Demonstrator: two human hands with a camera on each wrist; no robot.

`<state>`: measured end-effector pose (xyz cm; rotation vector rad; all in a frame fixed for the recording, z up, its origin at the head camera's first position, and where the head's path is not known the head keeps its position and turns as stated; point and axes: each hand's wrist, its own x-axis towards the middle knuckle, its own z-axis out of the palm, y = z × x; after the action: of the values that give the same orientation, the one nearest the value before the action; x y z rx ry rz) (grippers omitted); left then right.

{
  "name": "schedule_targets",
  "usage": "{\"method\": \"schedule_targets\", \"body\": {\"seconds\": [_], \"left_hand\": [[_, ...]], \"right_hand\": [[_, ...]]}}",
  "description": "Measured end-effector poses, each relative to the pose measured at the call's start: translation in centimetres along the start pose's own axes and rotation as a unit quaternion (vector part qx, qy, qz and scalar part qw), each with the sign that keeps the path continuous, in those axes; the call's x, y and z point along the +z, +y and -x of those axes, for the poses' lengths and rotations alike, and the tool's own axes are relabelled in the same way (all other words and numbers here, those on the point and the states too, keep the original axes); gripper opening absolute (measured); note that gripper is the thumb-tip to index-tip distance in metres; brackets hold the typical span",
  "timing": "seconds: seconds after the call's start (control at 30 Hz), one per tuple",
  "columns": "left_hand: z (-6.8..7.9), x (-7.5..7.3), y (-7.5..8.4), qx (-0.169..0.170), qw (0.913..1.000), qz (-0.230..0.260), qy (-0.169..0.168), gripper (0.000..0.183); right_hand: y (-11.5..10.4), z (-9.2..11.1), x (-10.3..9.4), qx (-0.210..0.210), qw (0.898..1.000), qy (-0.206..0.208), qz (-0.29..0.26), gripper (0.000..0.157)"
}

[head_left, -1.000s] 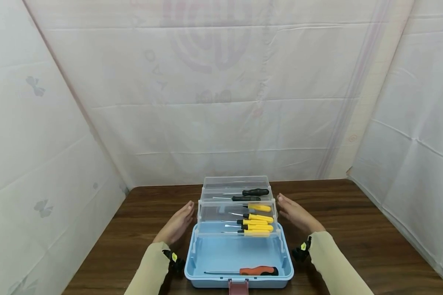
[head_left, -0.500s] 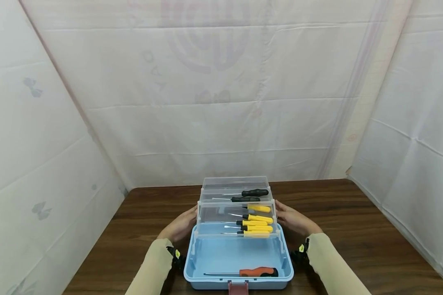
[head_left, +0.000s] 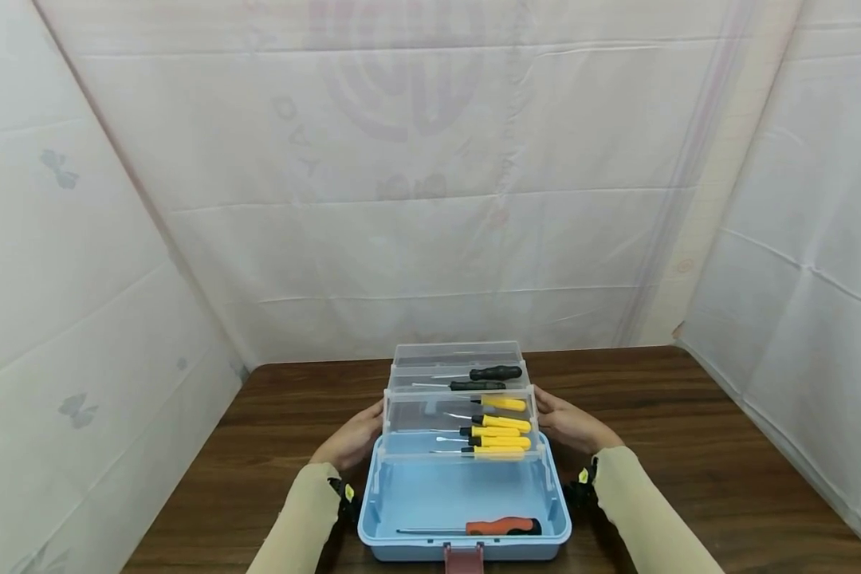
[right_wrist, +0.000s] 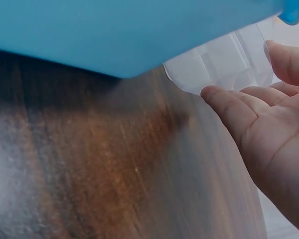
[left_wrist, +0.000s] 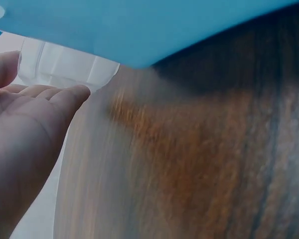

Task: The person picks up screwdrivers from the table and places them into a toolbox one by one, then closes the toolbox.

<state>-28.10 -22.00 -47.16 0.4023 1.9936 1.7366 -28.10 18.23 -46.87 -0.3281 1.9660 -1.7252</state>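
Note:
In the head view a blue toolbox [head_left: 430, 494] stands unfolded, a red-handled screwdriver [head_left: 502, 527] lying in its base. Behind and above the base are stepped clear trays [head_left: 412, 414]. They hold several yellow-handled screwdrivers [head_left: 504, 423] and two black-handled screwdrivers [head_left: 495, 373]. My left hand [head_left: 351, 438] holds the left end of the clear trays; the left wrist view shows its thumb and fingers about the plastic. On the opposite end, my right hand [head_left: 577, 426] holds on likewise, fingers [right_wrist: 229, 104] under the clear plastic. Some fingertips are hidden behind the trays.
The toolbox rests on a dark wooden table [head_left: 660, 430]. White sheeting [head_left: 430, 263] hangs behind the table and along both sides. A reddish latch [head_left: 463, 558] sticks out from the toolbox front. Both wrists wear dark camera straps.
Both hands have come inward from beside the trays and now hold their ends. This contact was there half a second ago. Toolbox and screwdrivers have not visibly moved.

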Motion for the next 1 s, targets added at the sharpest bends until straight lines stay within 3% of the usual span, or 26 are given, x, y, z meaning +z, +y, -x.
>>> {"method": "schedule_targets", "body": {"seconds": [0.63, 1.0], "left_hand": [[-0.64, 0.49, 0.29, 0.017, 0.9998, -0.008, 0.005, 0.057], [-0.64, 0.43, 0.65, 0.026, 0.9989, -0.028, 0.028, 0.059]], "right_hand": [[0.03, -0.33, -0.79, -0.002, 1.0, -0.002, 0.014, 0.082], [-0.18, -0.38, -0.39, -0.056, 0.997, 0.002, 0.044, 0.084]]}}
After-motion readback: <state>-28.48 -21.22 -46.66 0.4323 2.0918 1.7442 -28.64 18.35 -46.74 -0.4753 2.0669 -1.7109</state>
